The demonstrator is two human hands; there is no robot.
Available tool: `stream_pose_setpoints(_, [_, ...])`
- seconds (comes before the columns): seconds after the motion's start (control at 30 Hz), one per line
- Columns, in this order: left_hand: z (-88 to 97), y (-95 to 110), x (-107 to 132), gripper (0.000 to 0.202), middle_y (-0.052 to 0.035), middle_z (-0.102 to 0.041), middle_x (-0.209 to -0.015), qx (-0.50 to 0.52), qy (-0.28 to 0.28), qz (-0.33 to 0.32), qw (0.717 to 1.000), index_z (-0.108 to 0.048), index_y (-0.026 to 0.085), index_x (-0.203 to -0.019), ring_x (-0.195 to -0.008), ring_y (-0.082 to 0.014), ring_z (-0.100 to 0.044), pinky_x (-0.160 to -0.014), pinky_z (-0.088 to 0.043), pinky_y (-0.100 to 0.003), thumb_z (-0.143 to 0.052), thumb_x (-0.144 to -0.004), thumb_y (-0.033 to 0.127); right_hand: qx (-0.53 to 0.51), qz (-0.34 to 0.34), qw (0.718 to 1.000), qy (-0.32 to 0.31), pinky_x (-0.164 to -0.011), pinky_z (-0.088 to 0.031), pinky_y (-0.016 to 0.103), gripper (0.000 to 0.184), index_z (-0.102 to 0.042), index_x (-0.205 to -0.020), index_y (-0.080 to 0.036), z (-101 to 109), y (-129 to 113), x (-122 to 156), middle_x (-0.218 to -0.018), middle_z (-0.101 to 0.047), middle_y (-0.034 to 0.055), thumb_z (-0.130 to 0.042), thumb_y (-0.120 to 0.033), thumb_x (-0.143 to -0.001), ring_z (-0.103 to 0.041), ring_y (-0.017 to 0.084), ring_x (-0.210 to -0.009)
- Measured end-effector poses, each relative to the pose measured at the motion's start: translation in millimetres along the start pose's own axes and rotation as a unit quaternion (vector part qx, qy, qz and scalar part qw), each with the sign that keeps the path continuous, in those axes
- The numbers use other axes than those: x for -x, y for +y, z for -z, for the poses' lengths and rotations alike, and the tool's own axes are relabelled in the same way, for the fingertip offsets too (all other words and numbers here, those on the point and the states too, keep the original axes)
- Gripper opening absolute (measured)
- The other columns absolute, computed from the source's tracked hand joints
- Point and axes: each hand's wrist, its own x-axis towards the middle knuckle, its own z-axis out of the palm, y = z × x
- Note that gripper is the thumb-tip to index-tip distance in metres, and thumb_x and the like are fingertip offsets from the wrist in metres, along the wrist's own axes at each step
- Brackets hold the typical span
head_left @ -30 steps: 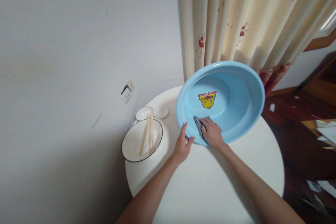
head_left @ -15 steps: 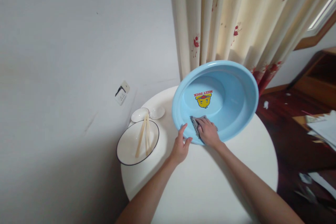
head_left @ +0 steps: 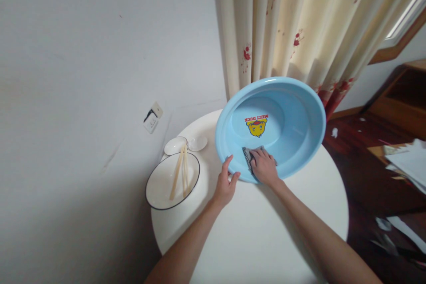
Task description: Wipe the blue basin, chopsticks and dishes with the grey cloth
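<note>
A large light-blue plastic basin [head_left: 299,120] with a yellow cartoon print on its bottom stands tilted on a round white table [head_left: 266,235]. My left hand [head_left: 224,184] grips the basin's near rim, fingers curled over the edge. Inside the basin, my right hand [head_left: 264,166] presses a small grey cloth [head_left: 248,156] flat against the near wall, fingers together on top of it.
A white plate with a dark rim [head_left: 163,184] holds wooden chopsticks [head_left: 179,171] at the table's left. Two small white dishes [head_left: 184,144] sit behind it. A cream curtain with red flowers [head_left: 299,22] hangs behind the basin. A wall socket [head_left: 151,117] is at left; dark wooden floor with papers at right.
The view has drifted, so everything sits a little further left. Both hands keep their hold on the basin's rim and the cloth, and the right hand has shifted slightly on the basin wall.
</note>
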Motion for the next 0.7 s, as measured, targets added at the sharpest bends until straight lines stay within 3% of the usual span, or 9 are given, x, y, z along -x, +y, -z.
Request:
stream_pose_setpoints(0.13, [-0.8,0.0,0.0,0.056,-0.0144,-0.049,-0.146,-0.004,0.001,0.013,1.0,-0.038,0.02,-0.147,-0.103,-0.0166,-0.061,-0.09,-0.05,-0.03,-0.054,-0.095,0.031,0.0,-0.008,1.0,0.006,-0.102,-0.036,0.039,0.044,-0.056,-0.136,-0.022,-1.8,-1.3,-0.1,-0.138,-0.057,0.0069,-0.037,-0.027,-0.097,-0.043,0.026,-0.132])
stream_pose_setpoints(0.33, [-3.9,-0.9,-1.2,0.062,-0.0145,-0.043,-0.15,0.031,-0.007,0.004,0.999,-0.035,0.02,-0.146,-0.116,-0.0187,-0.056,-0.097,-0.049,-0.031,-0.06,-0.091,0.029,-0.011,-0.006,1.0,0.02,-0.101,-0.037,0.041,0.045,-0.055,-0.137,-0.023,-4.0,-3.3,0.6,-0.136,-0.059,0.0068,-0.037,-0.025,-0.097,-0.043,0.028,-0.131])
stream_pose_setpoints(0.57, [-4.0,-4.1,-0.2,0.059,-0.0147,-0.048,-0.145,0.017,0.002,0.006,1.0,-0.037,0.019,-0.146,-0.098,-0.0162,-0.06,-0.088,-0.051,-0.031,-0.058,-0.092,0.027,-0.104,0.081,0.991,0.017,-0.103,-0.039,0.038,0.049,-0.05,-0.143,-0.023,-12.1,-11.9,3.9,-0.142,-0.054,0.004,-0.035,-0.022,-0.096,-0.045,0.024,-0.129])
stream_pose_setpoints(0.7, [-3.5,-3.3,0.1,0.059,-0.0139,-0.049,-0.144,0.012,0.005,0.004,1.0,-0.037,0.02,-0.146,-0.093,-0.0149,-0.06,-0.087,-0.051,-0.03,-0.057,-0.091,0.026,-0.11,0.09,0.99,0.023,-0.104,-0.039,0.039,0.047,-0.05,-0.143,-0.022,-14.2,-12.6,5.7,-0.142,-0.054,0.0053,-0.033,-0.024,-0.099,-0.045,0.024,-0.128])
